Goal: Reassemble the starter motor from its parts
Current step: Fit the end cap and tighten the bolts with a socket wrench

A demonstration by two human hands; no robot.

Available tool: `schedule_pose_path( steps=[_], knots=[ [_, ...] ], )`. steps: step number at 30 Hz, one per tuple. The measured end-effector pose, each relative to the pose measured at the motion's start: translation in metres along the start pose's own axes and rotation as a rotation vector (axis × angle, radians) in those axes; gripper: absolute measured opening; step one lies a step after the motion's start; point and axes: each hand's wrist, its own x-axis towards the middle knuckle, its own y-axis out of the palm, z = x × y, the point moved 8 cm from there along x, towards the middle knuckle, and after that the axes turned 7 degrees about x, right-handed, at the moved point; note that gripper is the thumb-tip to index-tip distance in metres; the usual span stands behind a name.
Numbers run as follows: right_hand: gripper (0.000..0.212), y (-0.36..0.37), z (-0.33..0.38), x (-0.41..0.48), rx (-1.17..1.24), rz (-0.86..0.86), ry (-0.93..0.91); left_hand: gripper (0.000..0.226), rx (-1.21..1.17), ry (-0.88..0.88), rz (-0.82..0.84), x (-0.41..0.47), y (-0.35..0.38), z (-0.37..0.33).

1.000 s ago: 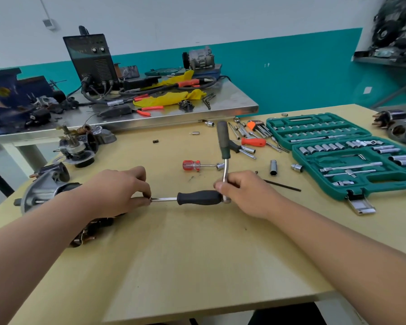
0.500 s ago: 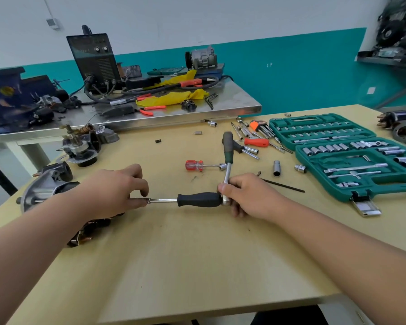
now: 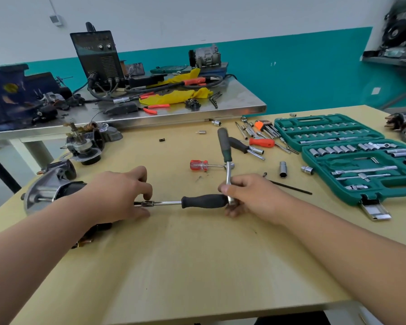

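two hands work one long tool: the step in hand looks like driving a through bolt into the starter motor [image 3: 47, 188], which lies on its side at the left of the surface [image 3: 197, 266], half hidden under the left forearm. the left hand [image 3: 117, 195] curls over the motor's rear end, fingertips pinching the socket end of the driver [image 3: 204, 201] to steady it; the bolt itself is hidden. the right hand [image 3: 251, 195] is clamped round the head of the ratchet [image 3: 225, 146], fitted on the driver's butt with its green handle standing up and away. the next move, i judge, calls for swinging that handle while holding the shaft in line, so the socket does not slip off.
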Motion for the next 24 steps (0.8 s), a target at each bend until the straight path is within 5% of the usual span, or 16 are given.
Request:
schedule_pose_path(
  steps=[6,10,14,18,20,24],
  knots=[
    [0.008,0.002,0.007,-0.012,-0.306,-0.014,-0.154,0.025,0.045,0.011,0.003,-0.001,0.001,0.004],
    [0.039,0.000,0.008,-0.009,-0.315,-0.135,-0.085,0.029,0.068,0.049,0.006,-0.006,-0.001,0.003],
    [0.006,0.005,0.011,-0.013,-0.177,-0.011,-0.162,0.032,0.067,0.039,0.041,-0.005,0.001,0.003],
    [0.022,0.012,0.020,-0.020,-0.390,-0.039,-0.333,0.027,0.058,0.019,0.028,-0.003,0.001,0.006],
    [0.004,0.013,0.016,-0.019,-0.247,-0.071,-0.252,0.027,0.068,0.027,0.017,-0.004,0.001,0.007],
    [0.026,0.010,0.009,-0.014,-0.207,-0.115,-0.115,0.030,0.078,0.054,0.008,-0.009,0.000,0.007]
  ],
)
